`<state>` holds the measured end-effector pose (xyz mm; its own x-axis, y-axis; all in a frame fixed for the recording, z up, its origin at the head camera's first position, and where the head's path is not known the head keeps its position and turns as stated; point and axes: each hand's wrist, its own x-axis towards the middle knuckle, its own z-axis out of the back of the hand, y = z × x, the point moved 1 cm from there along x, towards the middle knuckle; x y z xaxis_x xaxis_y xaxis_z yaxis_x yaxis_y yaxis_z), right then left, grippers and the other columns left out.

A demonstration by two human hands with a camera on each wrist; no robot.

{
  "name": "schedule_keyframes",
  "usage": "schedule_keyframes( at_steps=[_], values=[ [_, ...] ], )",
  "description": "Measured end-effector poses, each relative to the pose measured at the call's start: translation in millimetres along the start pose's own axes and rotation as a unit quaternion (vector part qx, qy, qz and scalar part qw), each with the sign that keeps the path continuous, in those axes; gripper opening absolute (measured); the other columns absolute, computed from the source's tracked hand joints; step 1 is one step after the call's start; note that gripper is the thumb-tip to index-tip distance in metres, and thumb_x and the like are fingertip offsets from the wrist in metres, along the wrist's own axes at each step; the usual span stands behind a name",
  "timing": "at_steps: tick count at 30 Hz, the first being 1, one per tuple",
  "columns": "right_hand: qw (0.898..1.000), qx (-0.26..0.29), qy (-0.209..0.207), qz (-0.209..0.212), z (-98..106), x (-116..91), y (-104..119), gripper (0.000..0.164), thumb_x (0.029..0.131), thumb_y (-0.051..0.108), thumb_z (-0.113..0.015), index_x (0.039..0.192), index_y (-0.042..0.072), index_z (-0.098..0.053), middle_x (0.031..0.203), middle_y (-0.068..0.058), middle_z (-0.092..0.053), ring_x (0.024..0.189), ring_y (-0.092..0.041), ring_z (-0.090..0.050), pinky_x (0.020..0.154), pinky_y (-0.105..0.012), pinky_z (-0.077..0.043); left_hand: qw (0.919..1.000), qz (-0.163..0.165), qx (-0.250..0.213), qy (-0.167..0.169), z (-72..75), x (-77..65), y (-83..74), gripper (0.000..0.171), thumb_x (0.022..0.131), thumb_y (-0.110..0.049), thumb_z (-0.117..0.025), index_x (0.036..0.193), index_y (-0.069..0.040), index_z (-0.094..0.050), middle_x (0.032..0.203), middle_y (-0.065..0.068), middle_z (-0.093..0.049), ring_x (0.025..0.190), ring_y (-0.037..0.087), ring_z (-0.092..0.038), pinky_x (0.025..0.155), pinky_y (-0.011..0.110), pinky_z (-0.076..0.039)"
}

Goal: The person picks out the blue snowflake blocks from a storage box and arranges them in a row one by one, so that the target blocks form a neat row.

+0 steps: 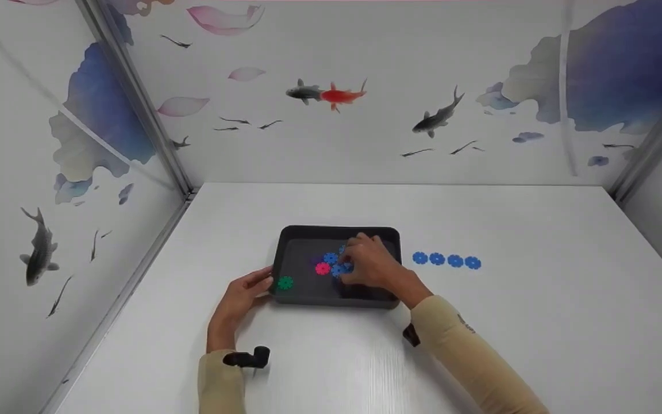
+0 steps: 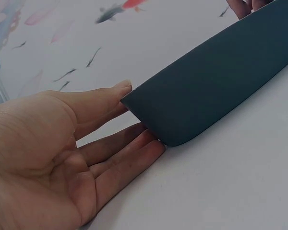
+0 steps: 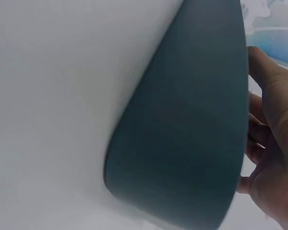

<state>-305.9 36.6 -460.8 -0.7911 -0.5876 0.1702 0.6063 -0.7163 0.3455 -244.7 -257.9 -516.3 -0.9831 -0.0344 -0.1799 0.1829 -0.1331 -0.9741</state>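
A dark rectangular tray (image 1: 331, 301) lies on the white table with small flower-shaped discs inside. Several blue discs (image 1: 330, 258) cluster near its middle, beside a pink disc (image 1: 322, 268); a green disc (image 1: 285, 282) sits alone in the near left corner. My left hand (image 1: 242, 299) touches the tray's left side, thumb at the rim and fairly straight fingers against the wall (image 2: 149, 110). Over the blue discs, my right hand (image 1: 368, 261) reaches down into the tray with bent fingers. Whether a disc is between them is hidden; the tray wall (image 3: 182, 124) blocks the right wrist view.
To the right of the tray, several blue discs (image 1: 437, 259) lie in a row on the white table (image 1: 526, 322). Walls printed with fish (image 1: 342, 95) enclose the table at the back and sides. Dark wrist mounts (image 1: 247, 359) are strapped over the sleeves.
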Motion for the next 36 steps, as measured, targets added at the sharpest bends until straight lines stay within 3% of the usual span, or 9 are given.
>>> schedule_keyframes(
  at_steps=[5, 10, 16, 29, 36],
  values=[
    [1.0, -0.015, -0.02, 0.001, 9.9, -6.0, -9.8, 0.028, 0.081, 0.034, -0.082, 0.1, 0.013, -0.08, 0.109, -0.008, -0.07, 0.107, -0.026, -0.055, 0.104, -0.062, -0.043, 1.0, 0.0, 0.0, 0.006, -0.9, -2.2, -1.9, 0.047, 0.099, -0.02, -0.064, 0.144, -0.009, -0.055, 0.149, 0.017, -0.052, 0.135, 0.032, -0.054, 0.111, 0.047, -0.048],
    [0.998, -0.031, -0.052, 0.012, 21.0, -13.4, -21.6, 0.026, 0.08, 0.031, -0.083, 0.096, 0.011, -0.08, 0.1, -0.007, -0.07, 0.101, -0.026, -0.057, 0.095, -0.059, -0.046, 1.0, 0.001, -0.002, 0.004, 0.0, -2.5, -2.8, 0.046, 0.099, -0.02, -0.064, 0.143, -0.009, -0.056, 0.149, 0.017, -0.054, 0.134, 0.032, -0.054, 0.113, 0.049, -0.046],
    [0.996, -0.046, -0.07, 0.006, 35.8, -23.4, -34.8, 0.028, 0.078, 0.03, -0.084, 0.095, 0.009, -0.078, 0.095, -0.007, -0.071, 0.095, -0.024, -0.055, 0.084, -0.049, -0.046, 0.9999, 0.007, 0.007, -0.004, 1.4, -1.6, -1.7, 0.045, 0.099, -0.021, -0.064, 0.143, -0.011, -0.057, 0.15, 0.014, -0.053, 0.135, 0.031, -0.054, 0.112, 0.048, -0.046],
    [0.994, -0.057, -0.082, -0.032, 63.7, -60.0, -81.7, 0.024, 0.078, 0.026, -0.084, 0.094, 0.009, -0.08, 0.099, -0.009, -0.071, 0.096, -0.028, -0.056, 0.086, -0.052, -0.045, 1.0, 0.002, -0.007, -0.002, -1.3, -0.8, -0.2, 0.046, 0.099, -0.019, -0.064, 0.144, -0.009, -0.055, 0.15, 0.016, -0.052, 0.136, 0.031, -0.053, 0.112, 0.047, -0.047],
    [0.993, -0.055, -0.081, -0.071, 71.4, -80.0, -108.7, 0.028, 0.078, 0.025, -0.084, 0.098, 0.006, -0.079, 0.103, -0.012, -0.072, 0.1, -0.031, -0.058, 0.094, -0.056, -0.045, 0.9999, 0.001, -0.013, -0.002, -1.7, -0.7, -0.3, 0.046, 0.099, -0.018, -0.064, 0.144, -0.008, -0.055, 0.151, 0.017, -0.051, 0.138, 0.031, -0.05, 0.111, 0.046, -0.048]
  ],
)
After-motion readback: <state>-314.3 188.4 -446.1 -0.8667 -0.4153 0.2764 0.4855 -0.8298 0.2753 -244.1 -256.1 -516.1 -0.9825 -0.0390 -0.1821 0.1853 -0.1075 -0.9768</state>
